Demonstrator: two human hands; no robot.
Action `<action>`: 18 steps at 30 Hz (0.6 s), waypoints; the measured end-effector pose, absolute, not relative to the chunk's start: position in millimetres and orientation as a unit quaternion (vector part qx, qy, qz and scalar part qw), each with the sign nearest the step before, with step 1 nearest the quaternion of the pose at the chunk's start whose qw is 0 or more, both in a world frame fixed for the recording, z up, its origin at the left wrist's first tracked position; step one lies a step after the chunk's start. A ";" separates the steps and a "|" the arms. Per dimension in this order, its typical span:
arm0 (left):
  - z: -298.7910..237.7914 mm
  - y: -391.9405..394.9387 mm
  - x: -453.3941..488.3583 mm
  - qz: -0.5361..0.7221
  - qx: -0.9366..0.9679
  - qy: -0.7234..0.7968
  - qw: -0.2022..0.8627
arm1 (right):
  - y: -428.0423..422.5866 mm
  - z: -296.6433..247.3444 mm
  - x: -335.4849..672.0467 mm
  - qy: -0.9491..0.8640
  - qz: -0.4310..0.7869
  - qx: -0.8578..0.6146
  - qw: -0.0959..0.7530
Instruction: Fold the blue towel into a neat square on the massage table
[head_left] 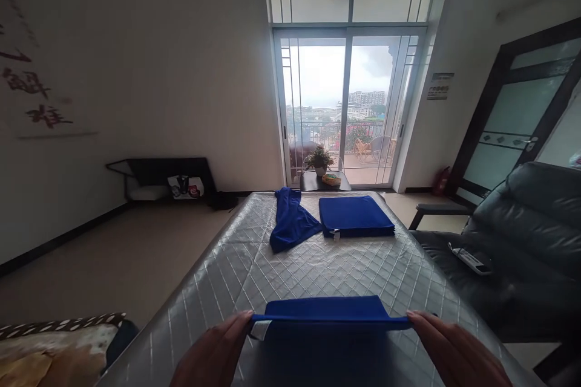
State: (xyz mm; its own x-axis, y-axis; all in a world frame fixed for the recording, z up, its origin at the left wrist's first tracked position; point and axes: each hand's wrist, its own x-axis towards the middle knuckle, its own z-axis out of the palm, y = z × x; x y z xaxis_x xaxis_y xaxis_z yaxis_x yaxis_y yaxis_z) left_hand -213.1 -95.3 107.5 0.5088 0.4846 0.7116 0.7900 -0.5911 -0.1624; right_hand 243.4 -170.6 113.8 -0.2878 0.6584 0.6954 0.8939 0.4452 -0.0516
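Note:
A blue cloth [322,344] with a white label at its left corner hangs between my hands at the near end of the table. My left hand [215,347] pinches its upper left corner, and my right hand [454,347] grips the upper right one. The edge between them is pulled nearly straight, and the lower part is in shadow. Farther off lies a neat stack of folded blue cloths [356,214], with a small white label at the front. Left of the stack is a loose, crumpled blue cloth [293,224].
The table has a silver quilted cover [245,272]. Beyond its far edge stands a chair with a potted plant [320,163] and a small packet [331,180]. A black leather armchair [521,242] holding a power strip [469,260] is on the right.

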 end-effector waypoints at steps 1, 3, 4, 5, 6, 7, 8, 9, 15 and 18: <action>121.1 -96.1 -208.0 -0.321 -0.833 -0.382 0.240 | -172.0 121.9 250.8 -0.783 -0.185 -0.498 0.323; 148.9 -95.9 -195.7 -0.341 -0.825 -0.392 0.223 | -171.7 141.2 263.8 -0.785 -0.203 -0.495 0.314; 162.2 -93.7 -188.8 -0.359 -0.818 -0.398 0.207 | -169.0 151.3 269.3 -0.783 -0.213 -0.491 0.318; 174.4 -89.0 -181.4 -0.376 -0.814 -0.403 0.184 | -163.8 160.7 274.4 -0.782 -0.220 -0.484 0.326; 185.0 -81.4 -173.8 -0.389 -0.813 -0.407 0.149 | -155.7 168.6 279.2 -0.781 -0.224 -0.476 0.337; 193.7 -70.3 -165.7 -0.394 -0.816 -0.410 0.104 | -144.6 174.7 284.1 -0.779 -0.220 -0.473 0.348; 200.4 -55.6 -157.3 -0.387 -0.822 -0.414 0.050 | -130.2 178.8 289.3 -0.777 -0.206 -0.477 0.355; 205.1 -37.4 -148.4 -0.368 -0.831 -0.418 -0.009 | -112.6 181.0 294.8 -0.777 -0.183 -0.485 0.357; 218.3 115.6 -75.5 -0.232 -0.847 -0.440 -0.187 | 40.2 199.5 331.6 -0.780 -0.059 -0.559 0.274; 239.7 183.6 -32.7 -0.328 -0.808 -0.476 -0.111 | 115.3 240.1 344.8 -0.746 -0.134 -0.595 0.268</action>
